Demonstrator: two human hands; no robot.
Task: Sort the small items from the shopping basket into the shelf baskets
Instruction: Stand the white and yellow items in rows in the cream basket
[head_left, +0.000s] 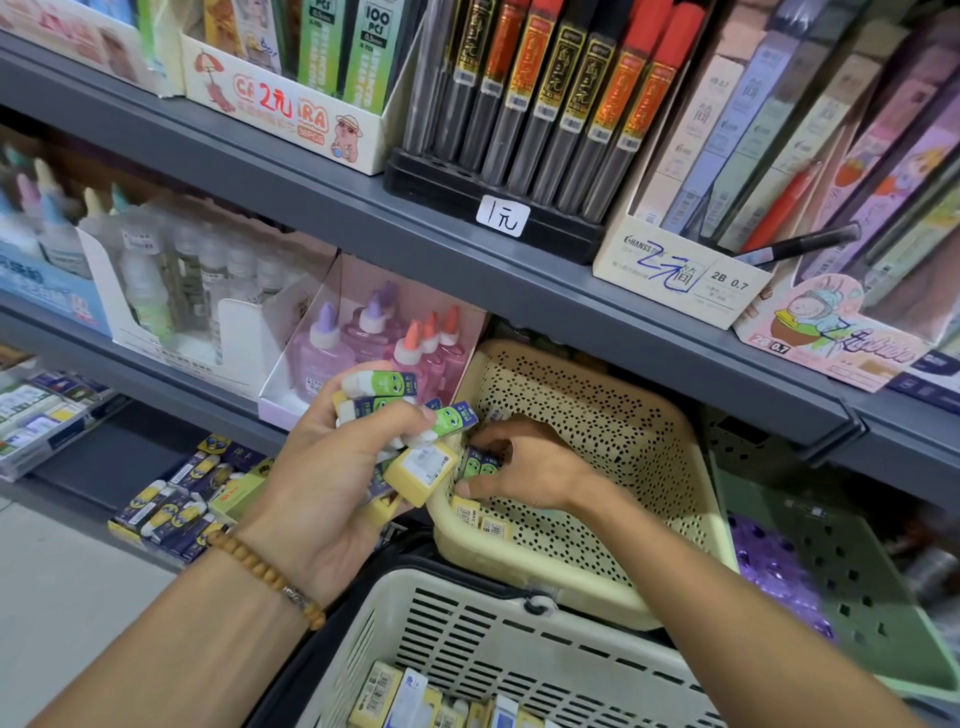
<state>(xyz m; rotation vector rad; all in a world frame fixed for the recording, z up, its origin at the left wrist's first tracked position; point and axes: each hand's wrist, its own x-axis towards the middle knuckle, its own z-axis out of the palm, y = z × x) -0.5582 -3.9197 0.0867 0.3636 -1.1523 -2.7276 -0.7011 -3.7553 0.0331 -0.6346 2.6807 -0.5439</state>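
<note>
My left hand (332, 467) grips a bunch of small erasers (415, 462), yellow and white blocks in green and blue sleeves, just left of the cream perforated shelf basket (623, 426). Over that basket's left rim, my right hand (530, 467) reaches in and pinches two green-sleeved erasers (480, 464). A few yellow erasers (480, 519) lie on the basket floor under it. The cream slotted shopping basket (467, 639) sits below at the bottom centre, with several more erasers (415, 701) inside.
A green shelf basket (841, 582) with purple items stands to the right. Pink glue bottles (374, 343) in a box sit behind my left hand. Boxed erasers (182, 504) lie on the lower shelf at left. Pencil-lead boxes fill the grey shelf (467, 249) above.
</note>
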